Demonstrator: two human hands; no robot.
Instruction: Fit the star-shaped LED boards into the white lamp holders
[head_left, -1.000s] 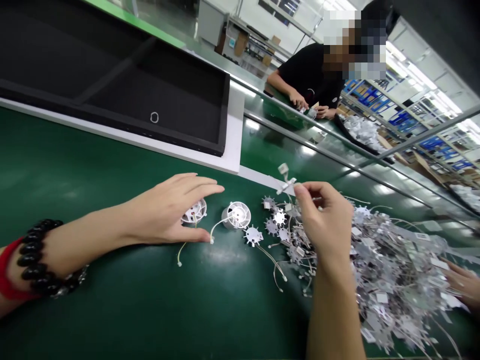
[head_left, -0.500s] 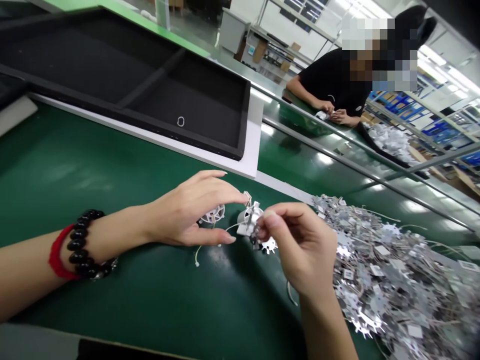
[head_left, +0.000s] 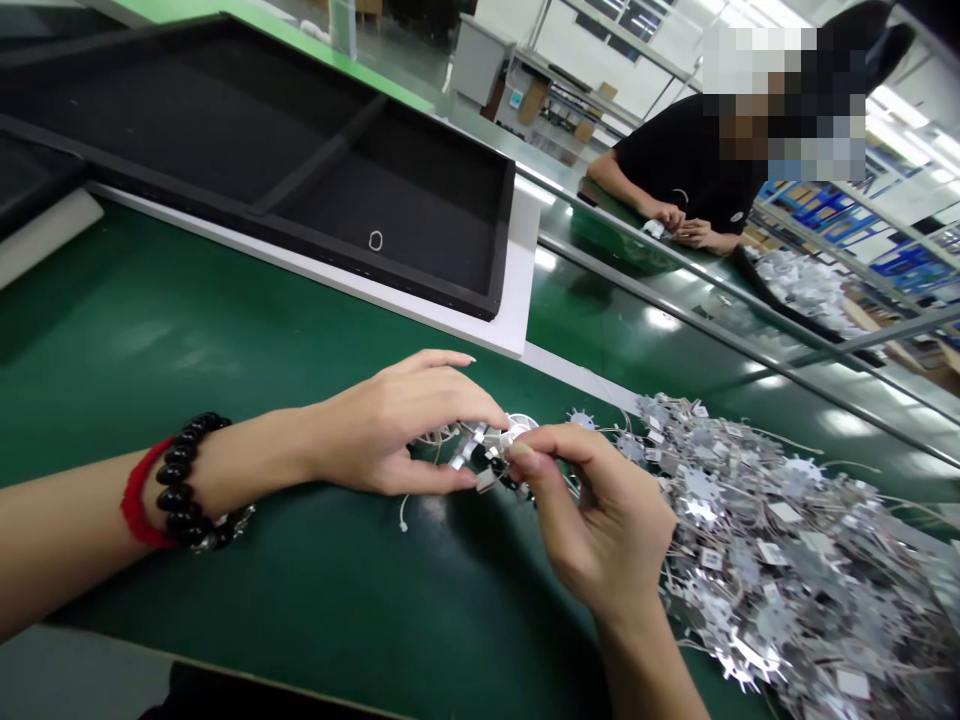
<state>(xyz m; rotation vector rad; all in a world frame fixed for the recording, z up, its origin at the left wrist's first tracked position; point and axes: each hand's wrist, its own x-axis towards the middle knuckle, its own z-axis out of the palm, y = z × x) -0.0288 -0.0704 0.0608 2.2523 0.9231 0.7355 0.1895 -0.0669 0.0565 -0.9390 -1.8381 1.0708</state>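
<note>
My left hand (head_left: 390, 425) rests on the green belt (head_left: 225, 340), thumb and fingers closed around a small white round housing (head_left: 517, 424) with a thin wire trailing below. My right hand (head_left: 592, 510) meets it from the right and pinches a small silvery star-shaped metal part (head_left: 480, 455) against that housing. A beaded black bracelet and a red band circle my left wrist. A large heap of the same silvery wired parts (head_left: 780, 540) lies just right of my right hand.
A black divided tray (head_left: 300, 170) with a white rim sits at the back left, a small ring lying in it. Across a metal rail, another person in black (head_left: 690, 160) works at a second heap of parts (head_left: 810, 280).
My right hand carried a star-shaped part from above the heap leftward and down to the white housing. My left hand closed in on that housing. The view shifted right.
</note>
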